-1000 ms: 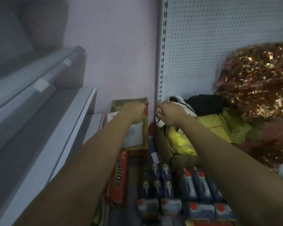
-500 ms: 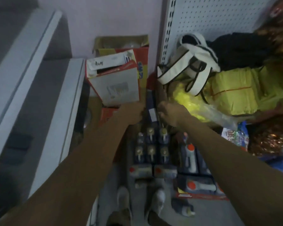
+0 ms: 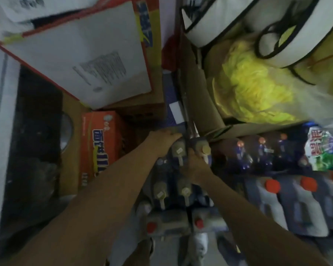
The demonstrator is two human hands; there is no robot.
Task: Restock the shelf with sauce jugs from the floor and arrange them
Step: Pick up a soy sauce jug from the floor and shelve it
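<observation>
An orange carton [image 3: 98, 148] stands on the floor at the left, beside a block of dark sauce jugs [image 3: 173, 191] with pale caps, packed close so they stay upright. The left hand [image 3: 162, 141] rests over the far-left jug of that block and the right hand [image 3: 195, 167] reaches between the far caps, apparently to lift one each, though blur hides whether either has closed. Further right, red-capped white jugs [image 3: 288, 206] sit in a row.
</observation>
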